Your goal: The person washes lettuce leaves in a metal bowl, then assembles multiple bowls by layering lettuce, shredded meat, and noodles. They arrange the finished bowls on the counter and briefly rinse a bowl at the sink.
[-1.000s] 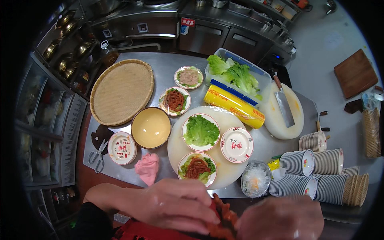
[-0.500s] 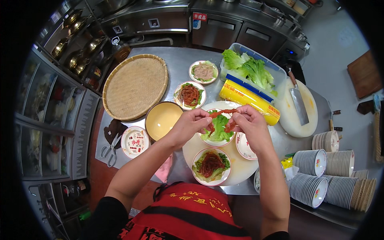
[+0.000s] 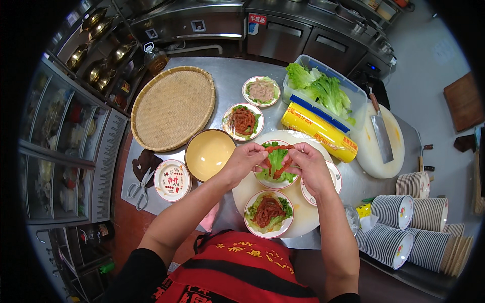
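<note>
- The left hand (image 3: 247, 162) pinches one side of a glossy, reddish-brown length of stringy food (image 3: 273, 165) between thumb and fingertips.
- The right hand (image 3: 312, 169) pinches the other side, its fingers bent inward toward the left hand.
- The stringy food spans the gap between both hands, part of it hanging down, above a bright green, frilly lettuce leaf (image 3: 275, 178); whether the two touch cannot be told.
- That leaf lies on a round white plate with a thin red rim (image 3: 275, 189), partly hidden by the hands.
- Just nearer the body, a second round, red-rimmed white plate (image 3: 268, 237) bears lettuce topped with a reddish-brown heap (image 3: 268, 212).
- Both plates rest on a round, off-white cutting board (image 3: 303, 222).
- Beside the right hand, a white, red-edged round plate (image 3: 332, 189) sits partly covered by it.
- Left of the board stands a round, pale yellow bowl with a dark rim (image 3: 209, 155).
- Beyond the right hand lies a thick, bright yellow printed roll (image 3: 319, 132).
</note>
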A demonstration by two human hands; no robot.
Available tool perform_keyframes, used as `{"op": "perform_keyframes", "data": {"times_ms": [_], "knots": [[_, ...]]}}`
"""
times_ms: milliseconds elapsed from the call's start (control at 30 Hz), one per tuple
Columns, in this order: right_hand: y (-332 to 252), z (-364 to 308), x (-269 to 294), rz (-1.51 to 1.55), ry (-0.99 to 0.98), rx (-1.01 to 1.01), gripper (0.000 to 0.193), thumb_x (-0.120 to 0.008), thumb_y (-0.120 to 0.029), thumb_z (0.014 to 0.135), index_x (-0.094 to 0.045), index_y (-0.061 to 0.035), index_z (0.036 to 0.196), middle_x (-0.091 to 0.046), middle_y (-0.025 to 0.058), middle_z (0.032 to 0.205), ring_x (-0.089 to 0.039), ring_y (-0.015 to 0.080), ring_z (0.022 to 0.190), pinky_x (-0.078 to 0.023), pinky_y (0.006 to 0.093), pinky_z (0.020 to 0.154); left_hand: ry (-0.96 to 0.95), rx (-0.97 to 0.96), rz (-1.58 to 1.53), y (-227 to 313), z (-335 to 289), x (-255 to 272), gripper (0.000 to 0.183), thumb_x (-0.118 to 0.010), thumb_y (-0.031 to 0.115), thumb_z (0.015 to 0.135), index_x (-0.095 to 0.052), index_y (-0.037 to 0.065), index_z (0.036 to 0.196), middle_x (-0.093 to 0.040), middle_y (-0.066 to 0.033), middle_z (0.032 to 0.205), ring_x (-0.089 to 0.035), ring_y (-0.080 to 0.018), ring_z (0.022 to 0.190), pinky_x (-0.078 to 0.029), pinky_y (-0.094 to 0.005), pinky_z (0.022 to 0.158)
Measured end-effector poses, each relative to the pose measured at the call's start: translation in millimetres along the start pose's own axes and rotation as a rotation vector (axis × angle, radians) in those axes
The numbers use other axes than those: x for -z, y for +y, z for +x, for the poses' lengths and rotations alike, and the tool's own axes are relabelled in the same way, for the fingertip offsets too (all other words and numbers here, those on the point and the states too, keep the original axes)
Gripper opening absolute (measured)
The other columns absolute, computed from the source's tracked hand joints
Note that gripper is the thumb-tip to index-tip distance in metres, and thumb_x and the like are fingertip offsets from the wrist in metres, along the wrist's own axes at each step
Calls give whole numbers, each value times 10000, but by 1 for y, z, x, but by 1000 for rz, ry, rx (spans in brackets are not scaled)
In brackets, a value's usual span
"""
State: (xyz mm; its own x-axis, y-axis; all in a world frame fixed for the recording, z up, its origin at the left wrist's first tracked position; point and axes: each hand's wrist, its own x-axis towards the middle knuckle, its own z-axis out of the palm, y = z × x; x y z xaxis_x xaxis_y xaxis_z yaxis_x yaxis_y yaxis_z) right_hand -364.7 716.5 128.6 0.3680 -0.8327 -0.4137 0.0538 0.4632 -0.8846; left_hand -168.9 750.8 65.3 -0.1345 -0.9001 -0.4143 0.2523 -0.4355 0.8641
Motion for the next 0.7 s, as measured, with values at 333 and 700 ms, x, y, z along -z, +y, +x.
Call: {"op": "perform_keyframes", "data": {"times_ms": [333,700], "knots": [[-8,0,-9,81,-25,19,111,-537,-138,946,-537,-34,985,-621,61,869,-622,129,798,-553,274,710,0,-49,5,5,-3,-5,167,-580,188,931,-579,46,1018,-649,-31,917,-639,-108,801,-486,-237,676],[44,25,26,-283,235,-62,132,-569,-152,913,-556,-29,961,-637,48,807,-622,127,729,-514,249,642,112,-55,298,-35,33,5,166,-616,176,893,-597,26,960,-648,-37,795,-626,-101,716,-491,-246,613]]}}
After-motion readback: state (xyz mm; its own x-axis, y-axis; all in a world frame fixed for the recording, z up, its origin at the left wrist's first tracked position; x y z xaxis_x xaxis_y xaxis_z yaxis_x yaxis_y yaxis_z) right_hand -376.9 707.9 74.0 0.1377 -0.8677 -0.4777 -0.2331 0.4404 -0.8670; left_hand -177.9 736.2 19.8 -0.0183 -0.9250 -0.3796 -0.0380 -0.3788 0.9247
